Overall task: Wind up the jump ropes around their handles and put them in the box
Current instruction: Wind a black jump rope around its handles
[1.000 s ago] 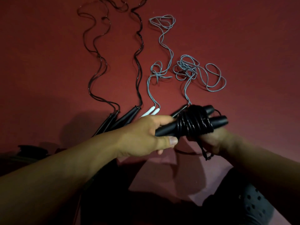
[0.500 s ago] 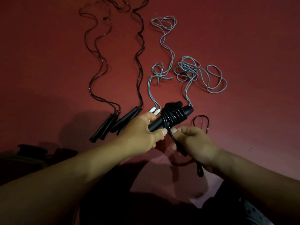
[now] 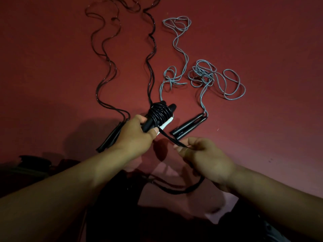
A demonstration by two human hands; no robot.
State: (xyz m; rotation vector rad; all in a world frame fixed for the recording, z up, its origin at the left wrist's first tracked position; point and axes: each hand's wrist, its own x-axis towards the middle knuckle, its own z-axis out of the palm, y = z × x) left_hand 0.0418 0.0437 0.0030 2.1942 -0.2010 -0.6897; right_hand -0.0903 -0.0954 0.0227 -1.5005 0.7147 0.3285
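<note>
My left hand point(image 3: 134, 137) grips a pair of black handles point(image 3: 158, 115) with black rope coiled round them, held above the red floor. My right hand point(image 3: 204, 157) pinches the loose black end of that rope point(image 3: 172, 139), which runs taut from the bundle and then loops down under the hand. On the floor lie a black rope with black handles point(image 3: 109, 138) at the left, a second black rope point(image 3: 151, 55), a grey rope with white handles point(image 3: 167, 124) partly behind the bundle, and a tangled grey rope point(image 3: 216, 79) with black handles point(image 3: 188, 125).
The red floor point(image 3: 262, 49) spreads in all directions. A dark object point(image 3: 33, 160) lies at the lower left. My dark-clothed legs and a shoe point(image 3: 272, 231) fill the bottom edge. No box is in view.
My left hand carried the wound bundle to the left and tilted it up. My right hand let go of the bundle, drew the loose end out to the right and now holds it taut.
</note>
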